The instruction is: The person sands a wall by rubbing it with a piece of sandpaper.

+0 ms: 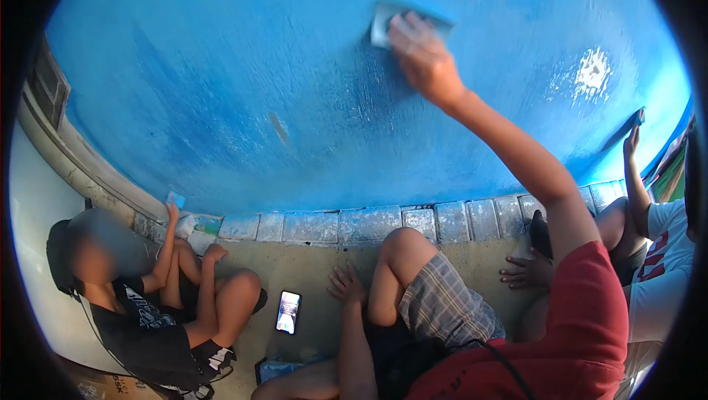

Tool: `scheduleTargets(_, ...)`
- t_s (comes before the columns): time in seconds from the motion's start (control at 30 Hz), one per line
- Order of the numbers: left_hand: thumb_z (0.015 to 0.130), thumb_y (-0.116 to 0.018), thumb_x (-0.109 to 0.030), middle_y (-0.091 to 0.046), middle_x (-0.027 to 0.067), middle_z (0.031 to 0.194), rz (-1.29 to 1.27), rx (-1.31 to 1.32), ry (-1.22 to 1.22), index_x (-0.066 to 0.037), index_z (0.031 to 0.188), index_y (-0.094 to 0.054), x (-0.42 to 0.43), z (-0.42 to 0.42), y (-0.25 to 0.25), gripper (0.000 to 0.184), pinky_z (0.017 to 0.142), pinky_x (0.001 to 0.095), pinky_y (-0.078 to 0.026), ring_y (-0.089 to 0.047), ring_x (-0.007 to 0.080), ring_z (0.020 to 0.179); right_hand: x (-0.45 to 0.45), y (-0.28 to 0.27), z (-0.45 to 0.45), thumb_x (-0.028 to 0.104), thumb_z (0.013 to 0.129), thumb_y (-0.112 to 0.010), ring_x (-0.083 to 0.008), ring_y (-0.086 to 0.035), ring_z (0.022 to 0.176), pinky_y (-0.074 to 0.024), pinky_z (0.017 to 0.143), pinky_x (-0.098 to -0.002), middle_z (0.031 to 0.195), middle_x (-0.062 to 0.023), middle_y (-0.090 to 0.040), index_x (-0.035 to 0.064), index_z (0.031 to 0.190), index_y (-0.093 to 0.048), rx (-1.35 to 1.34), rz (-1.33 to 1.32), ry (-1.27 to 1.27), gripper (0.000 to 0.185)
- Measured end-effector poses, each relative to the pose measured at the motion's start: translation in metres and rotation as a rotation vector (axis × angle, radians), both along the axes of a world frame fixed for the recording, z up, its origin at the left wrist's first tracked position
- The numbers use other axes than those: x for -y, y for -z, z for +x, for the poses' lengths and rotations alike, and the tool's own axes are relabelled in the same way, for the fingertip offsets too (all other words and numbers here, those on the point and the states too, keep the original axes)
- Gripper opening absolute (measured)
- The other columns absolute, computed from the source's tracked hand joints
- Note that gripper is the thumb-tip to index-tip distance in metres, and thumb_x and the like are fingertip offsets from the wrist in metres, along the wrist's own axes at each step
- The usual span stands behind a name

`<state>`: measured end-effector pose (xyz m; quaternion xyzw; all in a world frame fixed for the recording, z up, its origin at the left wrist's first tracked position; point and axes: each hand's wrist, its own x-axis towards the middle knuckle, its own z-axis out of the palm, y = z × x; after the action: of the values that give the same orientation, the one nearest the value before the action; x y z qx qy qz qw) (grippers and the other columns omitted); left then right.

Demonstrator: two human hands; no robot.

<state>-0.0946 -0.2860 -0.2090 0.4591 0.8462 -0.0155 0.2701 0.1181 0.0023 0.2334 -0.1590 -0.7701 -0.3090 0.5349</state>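
Observation:
My right hand (424, 64) is raised high and presses a pale rectangular sheet of sandpaper (382, 25) against the blue wall (295, 53). Motion blurs the fingers and the sheet, and part of the sheet lies hidden under them. Around and below it the wall looks wet and streaked. Low down, my left hand (346, 284) rests on the ground beside my bent knee, its fingers spread with nothing in them. A lit phone (288, 312) lies on the ground a short way left of this hand.
On the left a seated person (158, 326) holds a small blue piece (175, 199) to the wall's lower edge. At right another person (667, 252) holds a dark piece (639, 116) against the wall. A row of grey blocks (310, 227) runs along the wall's foot.

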Motion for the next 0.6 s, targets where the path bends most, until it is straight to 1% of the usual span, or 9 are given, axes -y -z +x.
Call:
scheduleTargets(0.03, 0.085, -0.060, -0.053, 0.019, 0.0216, 0.157, 0.001, -0.004, 0.000, -0.022, 0.153, 0.012, 0.001, 0.000, -0.002, 0.104, 0.109, 0.0671, 0.007, 0.016, 0.0444, 0.144, -0.010, 0.016, -0.006, 0.003, 0.082, -0.056, -0.0324, -0.052, 0.126, -0.0409, 0.108, -0.0426, 0.136, -0.0117, -0.055, 0.0020, 0.117, -0.062, 0.247, 0.058, -0.001, 0.036)
scheduleTargets(0.07, 0.085, -0.059, -0.053, 0.019, 0.0217, 0.157, 0.000, -0.008, 0.002, -0.022, 0.153, 0.012, 0.002, -0.001, -0.003, 0.104, 0.109, 0.0672, 0.007, 0.016, 0.0444, 0.144, -0.015, 0.035, -0.002, 0.003, 0.082, -0.056, -0.0309, -0.053, 0.125, -0.0412, 0.107, -0.0423, 0.134, -0.0120, -0.056, 0.0025, 0.116, -0.063, 0.416, 0.033, -0.271, 0.034)
scheduleTargets(0.13, 0.085, -0.059, -0.054, 0.019, 0.0219, 0.157, -0.028, -0.009, 0.007, -0.022, 0.153, 0.012, 0.000, 0.003, -0.014, 0.103, 0.109, 0.0674, 0.006, 0.016, 0.0445, 0.144, -0.005, 0.053, -0.006, 0.004, 0.082, -0.058, -0.0304, -0.054, 0.124, -0.0420, 0.107, -0.0419, 0.134, -0.0123, -0.057, 0.0021, 0.116, -0.063, 0.748, 0.078, -0.173, 0.034)
scheduleTargets(0.2, 0.085, -0.058, -0.054, 0.019, 0.0221, 0.157, -0.091, -0.005, 0.015, -0.022, 0.154, 0.011, -0.002, 0.004, -0.025, 0.103, 0.109, 0.0676, 0.006, 0.016, 0.0446, 0.144, -0.009, 0.023, -0.003, 0.005, 0.082, -0.060, -0.0303, -0.053, 0.125, -0.0426, 0.106, -0.0418, 0.134, -0.0128, -0.057, 0.0021, 0.116, -0.063, 0.435, 0.099, -0.048, 0.034)
scheduleTargets(0.27, 0.093, -0.047, -0.046, 0.013, 0.0223, 0.158, -0.046, -0.046, 0.042, -0.021, 0.154, 0.008, 0.000, 0.007, -0.028, 0.085, 0.108, 0.0698, 0.001, 0.009, 0.0476, 0.144, -0.006, -0.006, 0.004, 0.004, 0.082, -0.061, -0.0302, -0.052, 0.127, -0.0423, 0.106, -0.0415, 0.135, -0.0139, -0.055, 0.0027, 0.119, -0.062, -0.004, 0.062, 0.017, 0.037)
scheduleTargets(0.33, 0.097, -0.041, -0.041, 0.009, 0.0224, 0.159, -0.026, -0.070, 0.054, -0.021, 0.154, 0.006, 0.004, 0.009, -0.026, 0.077, 0.108, 0.0709, -0.002, 0.006, 0.0491, 0.144, -0.002, 0.015, 0.002, 0.004, 0.083, -0.061, -0.0284, -0.052, 0.127, -0.0421, 0.107, -0.0410, 0.134, -0.0131, -0.056, 0.0035, 0.119, -0.063, 0.072, 0.010, 0.051, 0.036)
scheduleTargets(0.4, 0.097, -0.041, -0.041, 0.007, 0.0224, 0.159, -0.019, -0.073, 0.050, -0.021, 0.154, 0.005, 0.002, 0.005, -0.019, 0.077, 0.108, 0.0709, -0.002, 0.005, 0.0490, 0.144, -0.007, 0.076, 0.006, 0.004, 0.083, -0.061, -0.0265, -0.052, 0.127, -0.0434, 0.106, -0.0401, 0.133, -0.0115, -0.058, 0.0013, 0.120, -0.062, 0.597, 0.192, -0.027, 0.038)
scheduleTargets(0.5, 0.097, -0.040, -0.041, 0.005, 0.0227, 0.159, -0.007, -0.100, 0.028, -0.021, 0.154, 0.004, 0.000, 0.003, -0.009, 0.076, 0.108, 0.0711, -0.004, 0.000, 0.0490, 0.144, -0.019, 0.104, 0.019, 0.005, 0.084, -0.059, -0.0233, -0.054, 0.124, -0.0441, 0.106, -0.0383, 0.132, -0.0132, -0.058, 0.0001, 0.115, -0.063, 0.817, 0.112, -0.164, 0.032)
scheduleTargets(0.6, 0.097, -0.039, -0.039, 0.000, 0.0215, 0.159, 0.049, -0.193, 0.086, -0.022, 0.155, 0.001, 0.007, 0.004, -0.004, 0.072, 0.106, 0.0732, -0.011, -0.006, 0.0490, 0.143, -0.013, 0.021, 0.020, 0.005, 0.082, -0.058, -0.0233, -0.055, 0.123, -0.0447, 0.105, -0.0378, 0.129, -0.0143, -0.059, 0.0015, 0.116, -0.062, 0.191, 0.092, 0.221, 0.035)
